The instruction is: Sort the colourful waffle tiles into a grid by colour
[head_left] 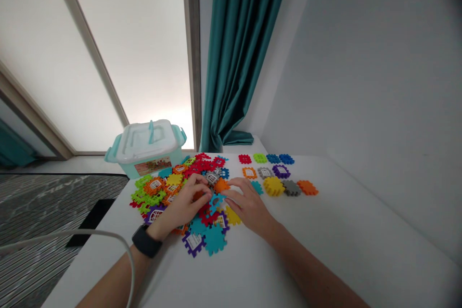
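A pile of colourful plastic building tiles with toothed edges lies on the white table. My left hand (193, 197), a dark watch on its wrist, is over the middle of the pile; its fingers curl around an orange tile (198, 195), partly hidden. My right hand (250, 204) reaches in from the right, fingers apart and tips at an orange tile (221, 185) and a light blue piece (216, 202); whether it grips either is unclear. In front lie a turquoise tile (215, 239) and a purple-framed tile (194, 242). A yellow tile (233, 216) sits under my right hand.
Right of the pile, tiles lie in rows by colour, including a red tile (244, 159), a yellow stack (274, 186) and an orange stack (308, 187). A lidded plastic box (149, 142) stands behind left. A white cable (119, 237) crosses my left forearm.
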### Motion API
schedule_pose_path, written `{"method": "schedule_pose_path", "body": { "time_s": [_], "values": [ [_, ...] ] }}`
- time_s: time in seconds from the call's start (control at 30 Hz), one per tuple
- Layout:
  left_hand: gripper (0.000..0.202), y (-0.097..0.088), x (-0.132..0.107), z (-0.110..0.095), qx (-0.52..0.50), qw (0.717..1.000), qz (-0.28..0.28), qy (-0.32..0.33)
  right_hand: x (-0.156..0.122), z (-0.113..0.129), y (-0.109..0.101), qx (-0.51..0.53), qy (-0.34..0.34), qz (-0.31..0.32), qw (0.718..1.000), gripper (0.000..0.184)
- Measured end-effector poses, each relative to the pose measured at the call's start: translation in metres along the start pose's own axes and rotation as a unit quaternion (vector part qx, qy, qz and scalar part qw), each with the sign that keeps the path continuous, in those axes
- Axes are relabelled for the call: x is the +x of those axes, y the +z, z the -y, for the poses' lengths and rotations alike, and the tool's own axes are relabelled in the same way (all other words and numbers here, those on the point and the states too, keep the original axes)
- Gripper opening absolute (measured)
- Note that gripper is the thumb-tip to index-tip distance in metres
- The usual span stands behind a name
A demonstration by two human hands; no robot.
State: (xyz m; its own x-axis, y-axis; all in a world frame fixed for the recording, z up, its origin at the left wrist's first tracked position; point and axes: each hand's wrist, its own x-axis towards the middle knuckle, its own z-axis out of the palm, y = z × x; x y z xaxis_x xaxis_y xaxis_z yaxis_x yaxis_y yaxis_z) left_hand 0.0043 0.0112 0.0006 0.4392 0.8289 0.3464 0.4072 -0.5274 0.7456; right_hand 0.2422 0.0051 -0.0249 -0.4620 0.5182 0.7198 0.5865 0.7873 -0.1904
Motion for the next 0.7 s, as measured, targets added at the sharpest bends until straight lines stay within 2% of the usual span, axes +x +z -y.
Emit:
{"method": "schedule_pose_path", "body": {
  "time_s": [0.1, 0.23, 0.33, 0.5, 0.7],
  "values": [
    [0.021, 0.0, 0.0017, 0.0007, -0.016, 1.0, -0.008, -0.008, 0.0, 0.0025, -0.0004, 0.012, 0.005, 0.006, 1.0, 0.016],
    [0.017, 0.0005, 0.0022, -0.0012, -0.004, 0.999, -0.05, 0.012, -0.0002, 0.0046, -0.0001, 0.035, 0.027, 0.007, 0.999, 0.012],
    [0.013, 0.0009, 0.0004, -0.0028, 0.05, 0.996, -0.066, 0.042, -0.0002, 0.0032, 0.0008, 0.044, 0.053, -0.011, 0.998, 0.011],
    [0.018, 0.0013, -0.0026, 0.0003, 0.152, 0.981, -0.08, 0.095, -0.0003, -0.0002, 0.0019, 0.048, 0.084, -0.04, 0.994, 0.012],
    [0.012, -0.0006, -0.0033, 0.0047, 0.186, 0.97, -0.089, 0.126, -0.0002, -0.0007, 0.0015, 0.041, 0.078, -0.046, 0.995, 0.011]
  ]
}}
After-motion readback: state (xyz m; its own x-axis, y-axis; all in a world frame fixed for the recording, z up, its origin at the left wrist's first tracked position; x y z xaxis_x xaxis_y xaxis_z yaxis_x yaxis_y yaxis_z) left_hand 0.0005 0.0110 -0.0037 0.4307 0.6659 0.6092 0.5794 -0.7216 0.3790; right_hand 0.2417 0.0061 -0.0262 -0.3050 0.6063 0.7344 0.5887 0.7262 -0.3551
